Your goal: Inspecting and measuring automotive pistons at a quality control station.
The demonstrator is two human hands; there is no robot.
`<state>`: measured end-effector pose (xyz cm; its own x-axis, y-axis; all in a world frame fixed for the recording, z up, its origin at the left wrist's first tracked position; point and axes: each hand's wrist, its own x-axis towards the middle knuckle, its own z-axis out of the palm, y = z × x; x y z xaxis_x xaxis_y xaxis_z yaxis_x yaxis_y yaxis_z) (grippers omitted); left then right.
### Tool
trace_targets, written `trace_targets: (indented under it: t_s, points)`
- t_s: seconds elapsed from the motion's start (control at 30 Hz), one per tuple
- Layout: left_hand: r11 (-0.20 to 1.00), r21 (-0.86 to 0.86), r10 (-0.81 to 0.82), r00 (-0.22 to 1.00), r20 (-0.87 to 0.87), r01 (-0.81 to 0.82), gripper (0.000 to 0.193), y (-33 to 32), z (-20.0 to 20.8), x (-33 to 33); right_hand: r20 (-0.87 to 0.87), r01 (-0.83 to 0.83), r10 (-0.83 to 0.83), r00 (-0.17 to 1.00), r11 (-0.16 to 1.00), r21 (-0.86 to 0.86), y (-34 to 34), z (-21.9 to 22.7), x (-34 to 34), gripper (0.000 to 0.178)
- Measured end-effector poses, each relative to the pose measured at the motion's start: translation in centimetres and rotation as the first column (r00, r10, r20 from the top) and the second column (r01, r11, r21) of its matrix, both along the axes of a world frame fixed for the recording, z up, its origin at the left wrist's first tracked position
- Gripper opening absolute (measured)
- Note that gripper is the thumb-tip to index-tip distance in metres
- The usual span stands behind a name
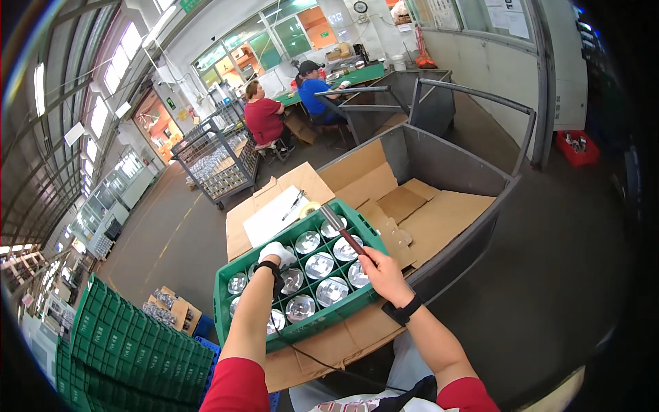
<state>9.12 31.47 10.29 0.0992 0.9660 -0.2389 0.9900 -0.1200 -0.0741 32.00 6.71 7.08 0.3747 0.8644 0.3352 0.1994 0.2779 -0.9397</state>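
Observation:
A green divided crate in front of me holds round silver metal parts that look like pistons, one to a compartment. My left hand, in a white glove with a black wrist strap, reaches down over the crate's far left part. Its fingers look curled about a piston there, though the fingertips are partly hidden. My bare right hand grips the dark red handle of a tool above the crate's right side. The tool's silver metal head points up and away to the left; its exact kind is unclear.
Cardboard lies under the crate, with paper, a pen and a tape roll beyond. A grey metal bin lined with cardboard stands right. Stacked green crates rise left. Two people sit at a green bench behind a wire cart.

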Motion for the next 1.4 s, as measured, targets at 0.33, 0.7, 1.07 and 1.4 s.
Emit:
trace_targets:
  t_s: [0.33, 0.7, 1.07, 1.4]
  points:
    - [0.971, 0.226, -0.158, 0.493, 0.855, -0.080, 0.041, -6.7, 8.0, -3.1, -0.001, 0.019, -0.019, 1.000, 1.000, 0.022, 0.2, -0.9, -0.2, 0.029]
    - [0.919, -0.174, 0.355, -0.549, 0.757, 0.354, 0.061, -27.5, 2.7, -8.8, 0.231, -0.059, 0.053, 0.971, 0.998, 0.018, -9.2, -1.0, -0.8, 0.027]
    - [0.985, 0.131, -0.136, -0.047, 0.990, -0.108, 0.089, -32.1, -14.6, -8.8, 0.641, -0.122, 0.148, 0.753, 0.989, -0.085, -18.2, -6.4, -3.8, 0.018]
    - [0.943, 0.330, -0.306, 0.510, 0.804, 0.047, 0.091, -31.4, -9.9, -10.3, 0.812, -0.176, 0.139, 0.567, 0.983, -0.045, -16.1, -6.0, -4.0, 0.020]
